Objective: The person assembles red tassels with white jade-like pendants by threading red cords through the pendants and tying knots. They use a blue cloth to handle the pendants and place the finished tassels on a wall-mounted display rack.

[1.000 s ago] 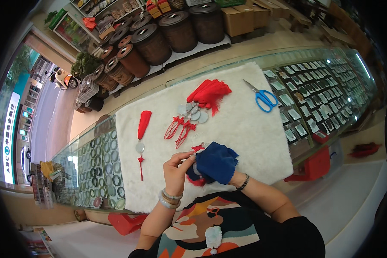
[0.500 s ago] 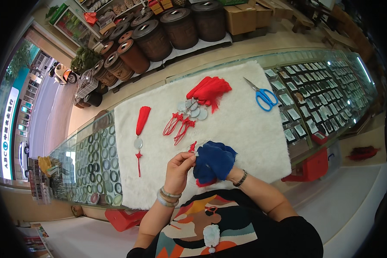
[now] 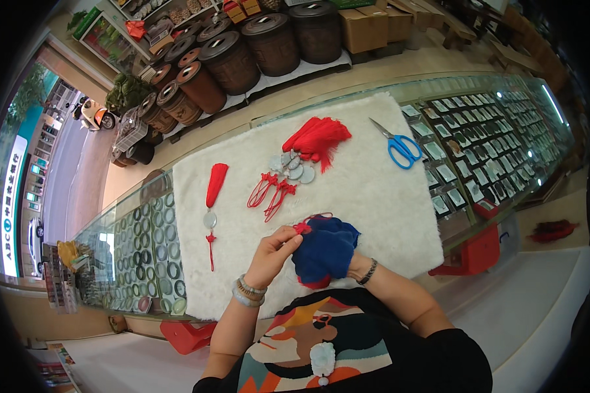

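Observation:
My left hand point(image 3: 275, 252) is closed, its thumb and finger pinching the red knotted cord point(image 3: 302, 228) of a tassel pendant. A blue cloth point(image 3: 326, 250) lies bunched over my right hand point(image 3: 356, 266), which grips it; the fingers themselves are hidden. Below the cloth, a bit of red tassel point(image 3: 316, 283) peeks out, and the pendant's disc is covered. Farther off on the white fluffy mat point(image 3: 373, 203) is a pile of red tassels point(image 3: 318, 137) with pale round discs point(image 3: 295, 167) and looped cords. One single tassel pendant point(image 3: 210, 219) is laid out straight at the left.
Blue-handled scissors point(image 3: 403, 150) lie at the mat's far right corner. The mat rests on a glass display counter, with bangles point(image 3: 147, 255) to the left and small pendants on cards point(image 3: 475, 147) to the right. Red stools point(image 3: 187, 335) stand below; dark lidded jars point(image 3: 272, 42) line the far side.
My left hand's pinch has moved from beside the cloth's edge onto the red knot. The knot and its cord loop now sit against the blue cloth. The view has shifted slightly.

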The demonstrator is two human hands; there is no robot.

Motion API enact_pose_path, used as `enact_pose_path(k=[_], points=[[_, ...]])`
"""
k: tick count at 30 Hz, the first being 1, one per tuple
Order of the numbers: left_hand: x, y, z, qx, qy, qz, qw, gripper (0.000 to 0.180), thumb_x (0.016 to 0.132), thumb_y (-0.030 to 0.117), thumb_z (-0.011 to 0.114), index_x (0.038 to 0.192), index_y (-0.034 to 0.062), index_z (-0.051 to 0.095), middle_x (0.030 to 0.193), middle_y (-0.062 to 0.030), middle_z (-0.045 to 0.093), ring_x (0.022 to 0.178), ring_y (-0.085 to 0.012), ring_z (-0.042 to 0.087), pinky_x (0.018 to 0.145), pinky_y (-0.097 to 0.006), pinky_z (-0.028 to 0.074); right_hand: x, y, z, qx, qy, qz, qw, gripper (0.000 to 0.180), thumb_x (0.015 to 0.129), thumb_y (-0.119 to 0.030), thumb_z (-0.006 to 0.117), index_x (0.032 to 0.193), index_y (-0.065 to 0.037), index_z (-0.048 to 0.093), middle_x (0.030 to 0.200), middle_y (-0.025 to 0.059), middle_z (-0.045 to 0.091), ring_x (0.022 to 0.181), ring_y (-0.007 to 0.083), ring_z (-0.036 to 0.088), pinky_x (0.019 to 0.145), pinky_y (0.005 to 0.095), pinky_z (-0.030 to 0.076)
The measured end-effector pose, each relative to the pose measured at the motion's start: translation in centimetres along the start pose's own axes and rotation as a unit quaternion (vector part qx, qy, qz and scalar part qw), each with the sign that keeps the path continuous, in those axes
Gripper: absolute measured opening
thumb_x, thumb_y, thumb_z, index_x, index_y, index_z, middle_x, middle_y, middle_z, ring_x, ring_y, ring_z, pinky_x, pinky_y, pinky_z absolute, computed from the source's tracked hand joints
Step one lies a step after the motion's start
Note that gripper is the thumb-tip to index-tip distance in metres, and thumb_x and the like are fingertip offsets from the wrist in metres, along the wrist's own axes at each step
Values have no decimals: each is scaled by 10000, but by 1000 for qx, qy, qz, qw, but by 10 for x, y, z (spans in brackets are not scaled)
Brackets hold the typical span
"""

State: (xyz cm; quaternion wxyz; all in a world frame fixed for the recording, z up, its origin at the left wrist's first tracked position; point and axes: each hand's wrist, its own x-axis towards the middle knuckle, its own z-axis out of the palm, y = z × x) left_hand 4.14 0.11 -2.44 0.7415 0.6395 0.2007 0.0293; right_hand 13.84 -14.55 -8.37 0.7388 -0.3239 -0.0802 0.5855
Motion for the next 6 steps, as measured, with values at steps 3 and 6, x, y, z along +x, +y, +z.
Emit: enact_pose_path(k=[3,6], points=[[2,-8,-4,-70,22,-63,995,252,956,192,572,1103,11,668,1041,-6,607,889,-76,527,773,-216,415,10,-2,-6,-77,-14,41,996,227,962,-220,543,1105,-45,565,906,33,616,758,102,617,643,246,528],[2,-21,-6,-140,56,-79,985,296,961,221,570,1174,29,645,1111,-22,620,987,-83,528,881,-231,398,17,-3,-11,-146,-30,68,987,320,956,-267,561,1176,-36,545,1036,64,627,895,119,629,762,232,528]])
